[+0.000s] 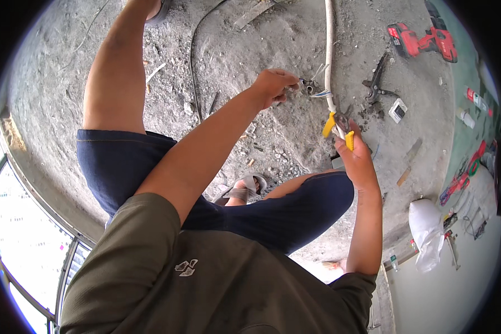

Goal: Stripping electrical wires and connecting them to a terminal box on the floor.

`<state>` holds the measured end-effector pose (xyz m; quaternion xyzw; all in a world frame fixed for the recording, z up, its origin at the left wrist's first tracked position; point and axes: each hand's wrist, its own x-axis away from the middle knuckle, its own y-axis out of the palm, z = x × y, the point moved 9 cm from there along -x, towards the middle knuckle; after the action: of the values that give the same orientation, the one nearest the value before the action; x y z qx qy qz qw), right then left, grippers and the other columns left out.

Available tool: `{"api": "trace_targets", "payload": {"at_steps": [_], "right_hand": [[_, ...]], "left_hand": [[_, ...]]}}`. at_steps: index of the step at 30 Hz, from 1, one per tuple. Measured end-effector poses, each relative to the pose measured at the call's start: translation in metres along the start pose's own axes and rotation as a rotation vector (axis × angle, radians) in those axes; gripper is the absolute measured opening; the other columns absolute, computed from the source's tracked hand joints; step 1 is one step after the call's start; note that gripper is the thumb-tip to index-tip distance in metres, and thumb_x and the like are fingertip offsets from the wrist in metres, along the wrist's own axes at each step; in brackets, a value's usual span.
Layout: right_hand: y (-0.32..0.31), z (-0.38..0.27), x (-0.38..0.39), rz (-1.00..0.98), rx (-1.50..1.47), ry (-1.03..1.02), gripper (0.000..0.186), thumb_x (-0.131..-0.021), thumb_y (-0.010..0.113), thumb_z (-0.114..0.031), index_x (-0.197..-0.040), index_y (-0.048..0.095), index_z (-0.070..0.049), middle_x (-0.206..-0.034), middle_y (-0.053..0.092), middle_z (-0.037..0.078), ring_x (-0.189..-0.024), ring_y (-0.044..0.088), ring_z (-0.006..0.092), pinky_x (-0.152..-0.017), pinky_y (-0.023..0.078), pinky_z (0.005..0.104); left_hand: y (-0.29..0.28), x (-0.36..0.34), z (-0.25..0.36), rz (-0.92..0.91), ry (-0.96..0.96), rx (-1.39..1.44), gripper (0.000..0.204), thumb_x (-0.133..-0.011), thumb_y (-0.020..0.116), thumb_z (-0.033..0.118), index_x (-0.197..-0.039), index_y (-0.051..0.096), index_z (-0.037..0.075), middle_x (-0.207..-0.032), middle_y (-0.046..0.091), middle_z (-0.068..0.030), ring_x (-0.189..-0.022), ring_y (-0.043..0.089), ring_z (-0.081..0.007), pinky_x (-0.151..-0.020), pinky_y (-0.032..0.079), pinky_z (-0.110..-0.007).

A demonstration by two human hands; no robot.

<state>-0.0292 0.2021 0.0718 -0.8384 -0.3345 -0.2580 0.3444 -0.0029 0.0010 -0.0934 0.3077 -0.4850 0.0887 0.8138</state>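
Observation:
My right hand [355,157] grips yellow-handled pliers [337,126], whose jaws close around a white cable [329,50] that runs up the rough concrete floor. My left hand [271,86] pinches the thin stripped wires [317,92] that branch off the cable, next to a small dark metal fitting [308,87]. I am crouched, with my knees in dark blue shorts below my arms.
A red cordless drill [423,40] lies at the upper right. Dark pliers [376,82] and a small white box [397,110] rest beside the cable. A black cable [193,61] curves at the left. A white bag [426,229], red cutters [462,177] and small tubes lie at the right.

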Motion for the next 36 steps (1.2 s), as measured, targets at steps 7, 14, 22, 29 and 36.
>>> {"api": "trace_targets", "payload": {"at_steps": [7,14,22,29,36], "right_hand": [[0.094,-0.001,-0.020,-0.134,-0.744,0.247,0.053,-0.085,0.051,-0.009,-0.136,0.041,-0.005,-0.106,0.054,0.005,-0.096,0.054,0.0140,-0.088,0.046,0.0297],[0.111,0.018,-0.068,0.324,-0.299,0.359,0.053,-0.084,0.053,-0.020,-0.132,0.041,-0.001,-0.098,0.059,0.018,-0.090,0.061,0.0310,-0.080,0.047,0.0392],[0.104,0.009,-0.064,0.320,0.251,0.381,0.061,-0.087,0.051,-0.027,-0.141,0.031,-0.006,-0.120,0.050,0.024,-0.108,0.054,0.0391,-0.090,0.044,0.0473],[0.100,0.010,-0.068,0.320,0.278,0.363,0.063,-0.086,0.052,-0.028,-0.141,0.030,-0.006,-0.118,0.051,0.023,-0.107,0.054,0.0390,-0.089,0.044,0.0469],[0.101,0.019,-0.075,0.351,0.153,0.334,0.056,-0.086,0.052,-0.027,-0.137,0.040,-0.005,-0.116,0.058,0.025,-0.106,0.057,0.0400,-0.090,0.044,0.0470]], "left_hand": [[-0.010,-0.004,-0.003,0.036,0.050,0.104,0.006,-0.082,0.066,0.011,-0.082,0.064,0.006,-0.069,0.061,-0.0015,-0.050,0.043,-0.0083,-0.053,0.047,-0.030],[-0.003,0.001,-0.001,0.038,0.083,0.166,0.008,-0.084,0.062,0.008,-0.087,0.059,0.002,-0.083,0.066,-0.0064,-0.051,0.042,-0.0079,-0.051,0.045,-0.028],[0.006,0.007,-0.006,-0.004,0.034,0.297,0.005,-0.087,0.055,0.005,-0.090,0.051,0.002,-0.105,0.068,-0.0135,-0.049,0.040,-0.0084,-0.050,0.046,-0.028],[0.006,0.007,-0.007,-0.034,0.042,0.349,0.004,-0.087,0.053,0.005,-0.087,0.051,0.002,-0.104,0.068,-0.0142,-0.049,0.038,-0.0082,-0.050,0.045,-0.029],[0.010,0.007,-0.011,-0.091,0.048,0.390,0.002,-0.087,0.052,0.004,-0.087,0.051,0.002,-0.107,0.067,-0.0137,-0.050,0.037,-0.0080,-0.052,0.046,-0.028]]}}
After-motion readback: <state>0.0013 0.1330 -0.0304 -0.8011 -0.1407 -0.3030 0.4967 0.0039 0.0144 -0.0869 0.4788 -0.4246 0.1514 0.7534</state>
